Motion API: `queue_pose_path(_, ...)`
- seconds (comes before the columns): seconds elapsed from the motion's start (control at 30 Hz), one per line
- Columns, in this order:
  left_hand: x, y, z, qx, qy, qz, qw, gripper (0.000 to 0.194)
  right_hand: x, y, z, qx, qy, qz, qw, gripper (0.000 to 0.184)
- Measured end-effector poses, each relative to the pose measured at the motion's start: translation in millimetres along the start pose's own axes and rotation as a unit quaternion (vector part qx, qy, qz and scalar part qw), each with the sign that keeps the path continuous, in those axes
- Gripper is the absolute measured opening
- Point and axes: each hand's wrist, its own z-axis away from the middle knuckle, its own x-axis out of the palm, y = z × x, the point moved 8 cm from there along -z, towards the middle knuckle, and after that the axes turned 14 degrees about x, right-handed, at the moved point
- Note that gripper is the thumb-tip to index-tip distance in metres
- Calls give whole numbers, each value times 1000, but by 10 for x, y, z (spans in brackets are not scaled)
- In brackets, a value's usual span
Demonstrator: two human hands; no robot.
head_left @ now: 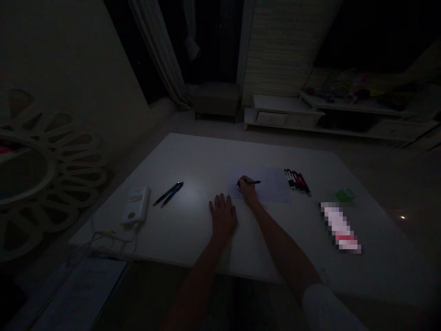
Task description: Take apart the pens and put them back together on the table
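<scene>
My right hand (246, 186) is closed around a dark pen (254, 182), its tip at the left edge of a sheet of paper (272, 186) on the white table (193, 230). My left hand (223, 215) lies flat and open on the table just left of the paper, fingers spread, holding nothing. The room is very dark.
Two pens (168, 193) lie left of centre, next to a white box-like device (136, 205) with cords. Several pens (298, 181) sit right of the paper, then a green object (345, 195) and a blurred packet (340, 227). A low cabinet (285, 117) stands behind.
</scene>
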Motion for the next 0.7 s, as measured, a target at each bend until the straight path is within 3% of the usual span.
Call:
queue_pose_path(0.07, -7, -2, 2, -1, 3, -1, 1000, 48, -56, -21, 7, 9, 14, -27, 999, 18)
queue_pose_path(0.23, 32, -29, 0, -5, 0, 4, 1000, 48, -267, -125, 110, 10, 43, -23, 999, 58)
queue_pose_path(0.4, 1, -28, 1, 1, 14, -10, 1000, 47, -352, -346, 312, -52, -36, 42, 997, 59)
queue_pose_path(0.53, -60, -13, -8, 7, 23, -25, 999, 46, -518, -309, 510, -70, -51, 92, 992, 64)
queue_pose_path(0.63, -86, -5, -28, 12, 23, -37, 999, 46, -824, -135, 543, -66, -35, 144, 987, 67)
queue_pose_path(0.7, -86, -6, -42, 14, 22, -46, 999, 46, -1203, -24, 461, -53, 12, 172, 984, 60)
